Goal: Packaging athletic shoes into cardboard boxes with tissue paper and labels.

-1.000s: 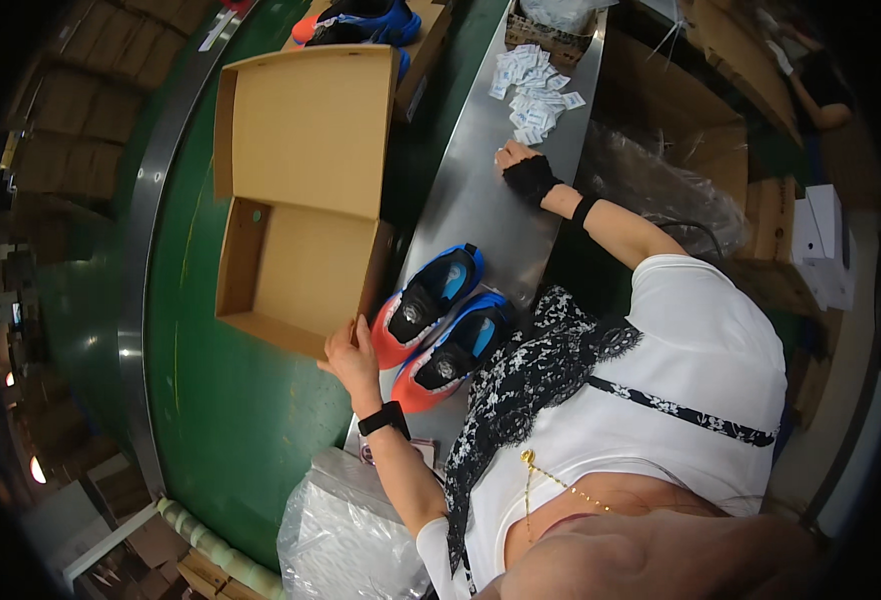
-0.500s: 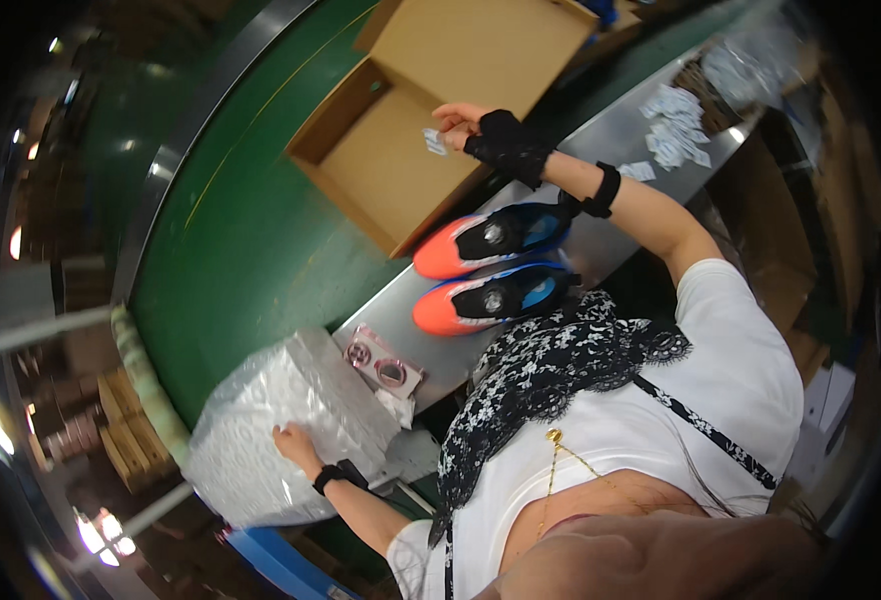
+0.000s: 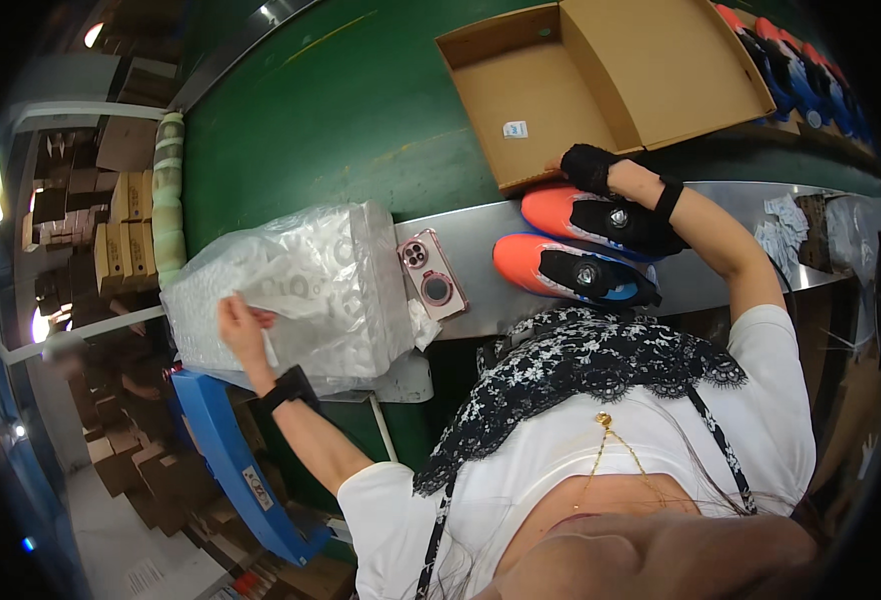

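Note:
My left hand pinches a thin white sheet of wrapping paper, lifted at a corner off a stack in a clear plastic bag. Wearing a black fingerless glove, my right hand is at the near wall of an open brown cardboard box; most of its fingers are hidden. A small white packet lies inside the box. Two orange, black and blue shoes, the farther shoe and the nearer shoe, lie side by side just below that hand.
A pink-framed phone rests on the metal ledge between bag and shoes. Several white packets are heaped at the right. More shoes stand beyond the box lid. The green work surface spreads behind; a blue beam stands lower left.
The small packet has left my right hand and lies in the box; that hand has drawn back to the near wall. My left hand has taken hold of a sheet. The view has turned.

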{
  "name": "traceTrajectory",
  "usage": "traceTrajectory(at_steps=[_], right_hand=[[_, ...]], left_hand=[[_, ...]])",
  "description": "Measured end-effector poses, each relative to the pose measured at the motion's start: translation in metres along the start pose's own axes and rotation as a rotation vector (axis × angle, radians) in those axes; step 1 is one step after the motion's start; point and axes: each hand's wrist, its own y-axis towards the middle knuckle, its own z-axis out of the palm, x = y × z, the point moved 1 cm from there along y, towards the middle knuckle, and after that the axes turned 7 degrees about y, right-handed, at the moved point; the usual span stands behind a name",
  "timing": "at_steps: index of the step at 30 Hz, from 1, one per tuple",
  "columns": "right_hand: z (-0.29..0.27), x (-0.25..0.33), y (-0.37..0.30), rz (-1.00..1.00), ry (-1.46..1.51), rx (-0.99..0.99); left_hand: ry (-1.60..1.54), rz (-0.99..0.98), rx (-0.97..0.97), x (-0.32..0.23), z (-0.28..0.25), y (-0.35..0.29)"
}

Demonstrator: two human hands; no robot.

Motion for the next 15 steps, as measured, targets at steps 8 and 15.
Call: traceTrajectory(at_steps=[8, 15], right_hand=[[-0.08, 0.166, -0.036, -0.358, 0.779, -0.045], [-0.112, 0.092, -0.022, -0.082, 0.975, -1.142]], left_hand=[[-0.714, 0.426, 0.244, -0.215, 0.086, -0.031], [-0.749, 0.696, 0.449, -0.307, 0.212, -0.044]])
